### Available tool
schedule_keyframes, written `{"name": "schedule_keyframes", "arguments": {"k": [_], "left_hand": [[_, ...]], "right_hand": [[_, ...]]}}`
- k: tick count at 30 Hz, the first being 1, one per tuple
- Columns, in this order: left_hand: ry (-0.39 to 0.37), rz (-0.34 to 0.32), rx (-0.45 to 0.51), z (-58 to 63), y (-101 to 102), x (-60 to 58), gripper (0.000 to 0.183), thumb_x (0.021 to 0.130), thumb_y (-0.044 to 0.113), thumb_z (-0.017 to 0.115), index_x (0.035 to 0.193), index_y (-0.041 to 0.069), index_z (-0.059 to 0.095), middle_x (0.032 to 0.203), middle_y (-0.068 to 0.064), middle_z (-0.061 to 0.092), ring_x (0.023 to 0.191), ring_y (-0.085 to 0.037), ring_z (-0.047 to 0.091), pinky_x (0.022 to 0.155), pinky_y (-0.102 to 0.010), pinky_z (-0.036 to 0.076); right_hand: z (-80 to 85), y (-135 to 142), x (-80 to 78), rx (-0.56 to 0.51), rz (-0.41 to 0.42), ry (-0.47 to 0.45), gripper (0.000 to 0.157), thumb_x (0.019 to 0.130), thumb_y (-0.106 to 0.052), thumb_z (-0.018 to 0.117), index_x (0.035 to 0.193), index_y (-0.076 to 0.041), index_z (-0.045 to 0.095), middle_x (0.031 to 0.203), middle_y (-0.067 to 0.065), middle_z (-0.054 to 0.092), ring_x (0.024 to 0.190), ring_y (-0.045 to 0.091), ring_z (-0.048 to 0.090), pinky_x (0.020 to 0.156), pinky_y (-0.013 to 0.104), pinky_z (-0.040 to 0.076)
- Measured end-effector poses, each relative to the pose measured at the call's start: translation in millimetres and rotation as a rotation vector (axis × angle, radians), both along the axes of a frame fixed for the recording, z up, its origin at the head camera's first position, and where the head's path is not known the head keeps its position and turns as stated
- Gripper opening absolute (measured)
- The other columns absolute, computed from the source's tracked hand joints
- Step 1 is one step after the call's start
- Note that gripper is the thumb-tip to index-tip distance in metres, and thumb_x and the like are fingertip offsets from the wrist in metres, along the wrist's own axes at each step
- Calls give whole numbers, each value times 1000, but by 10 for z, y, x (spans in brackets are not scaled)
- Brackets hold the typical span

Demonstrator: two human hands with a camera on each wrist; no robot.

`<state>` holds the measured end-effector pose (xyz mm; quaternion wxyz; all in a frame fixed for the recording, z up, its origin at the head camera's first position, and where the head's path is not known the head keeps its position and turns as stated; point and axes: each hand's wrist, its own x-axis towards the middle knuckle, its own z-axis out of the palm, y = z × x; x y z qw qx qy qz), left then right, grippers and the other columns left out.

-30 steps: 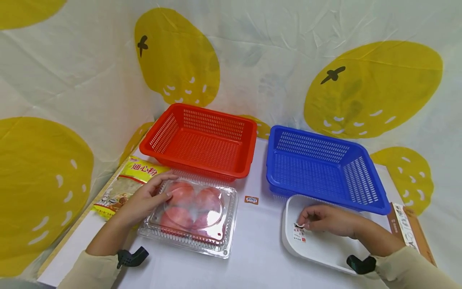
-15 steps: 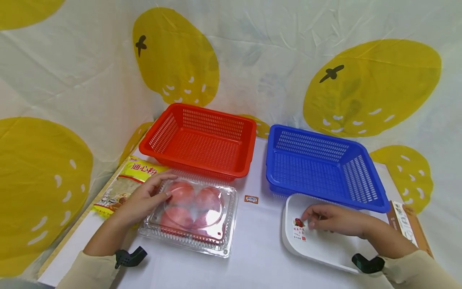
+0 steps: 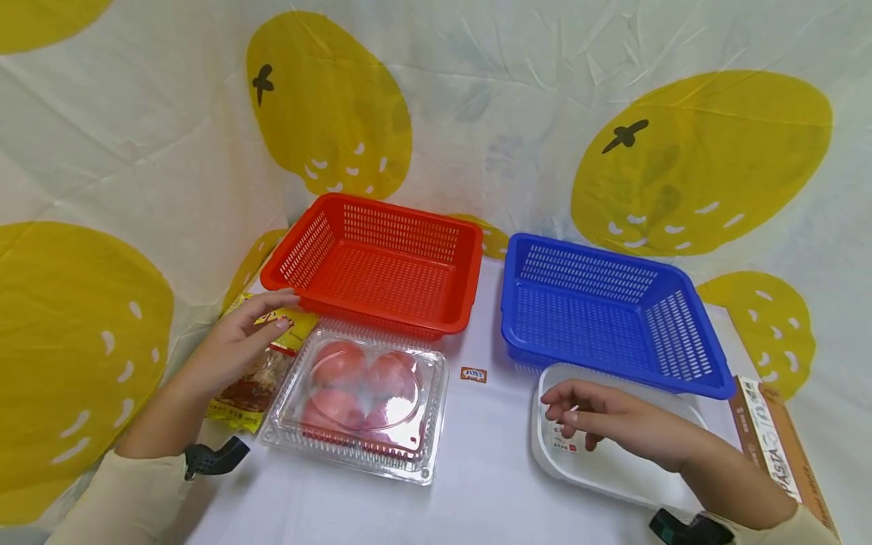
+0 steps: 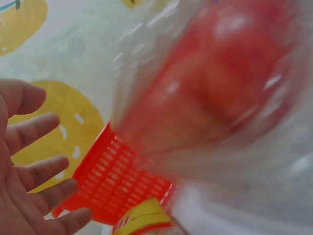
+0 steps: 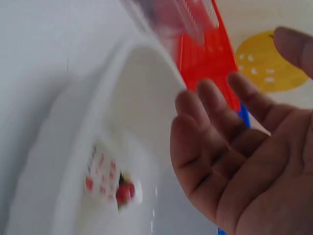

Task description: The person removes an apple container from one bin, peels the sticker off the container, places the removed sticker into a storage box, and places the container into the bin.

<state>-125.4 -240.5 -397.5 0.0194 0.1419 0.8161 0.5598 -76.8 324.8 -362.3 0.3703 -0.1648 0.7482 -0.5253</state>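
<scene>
My left hand (image 3: 235, 348) hangs with spread fingers over a yellow bag of macaroni (image 3: 245, 393), left of a clear plastic clamshell box (image 3: 436, 424). Several red round fruits (image 3: 338, 363) show through the box's lid. In the left wrist view the fruits and clear plastic are blurred, and nothing lies between the hand's fingers. My right hand (image 3: 609, 420) is over a white plastic tub (image 3: 545, 454), its fingers loosely bent and holding nothing. A strawberry print (image 5: 124, 192) with red lettering shows inside the tub in the right wrist view.
Behind the clamshell stands a red slotted basket (image 3: 395, 280), and a blue one (image 3: 586, 325) is behind the tub. Between them and nearer lies a small orange label (image 3: 473, 375). A brown pasta box (image 3: 770, 439) sits at the right edge. A lemon-patterned cloth (image 3: 477, 113) closes the back.
My left hand has left the clamshell and moved left over the macaroni bag. My right hand has risen off the tub's printed spot and its fingers have loosened.
</scene>
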Motion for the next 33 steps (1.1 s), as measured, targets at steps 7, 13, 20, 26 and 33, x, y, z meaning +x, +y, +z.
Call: {"name": "schedule_keyframes", "arguments": {"k": [7, 13, 20, 26, 33], "left_hand": [[-52, 194, -80, 103, -109, -135, 46, 113, 36, 55, 153, 15, 53, 142, -10, 55, 111, -34, 64, 79, -36, 65], [-87, 292, -115, 144, -167, -256, 50, 113, 41, 51, 152, 10, 54, 141, -18, 53, 120, -37, 54, 79, -22, 60], [-85, 302, -113, 179, -213, -497, 53, 113, 38, 51, 154, 5, 51, 151, -23, 49, 134, -40, 47, 90, -22, 52], [-133, 260, -66, 117, -234, -731, 59, 113, 35, 52, 163, 8, 40, 163, -25, 40, 146, -45, 41, 109, -51, 48], [-155, 205, -30, -31, -289, -868, 59, 114, 31, 52, 166, 10, 36, 165, -21, 39, 139, -40, 46, 101, -24, 48]], "right_hand": [[12, -385, 144, 46, -158, 118, 45, 112, -23, 54, 151, 0, 47, 154, 27, 46, 119, 31, 56, 82, 37, 57], [53, -619, 219, 225, -299, 255, 45, 107, -30, 67, 146, -11, 57, 148, 16, 57, 116, 29, 59, 73, 42, 58], [48, -926, 288, 194, -387, 373, 43, 105, -26, 69, 145, -13, 59, 142, 8, 63, 118, 24, 62, 90, 39, 54], [-74, -1311, 276, 18, -462, 268, 53, 104, -20, 68, 153, -12, 49, 152, 16, 53, 126, 32, 58, 92, 39, 57], [-325, -1647, 216, -107, -562, 157, 58, 104, -19, 67, 156, -12, 45, 155, 21, 46, 132, 36, 55, 95, 45, 55]]}}
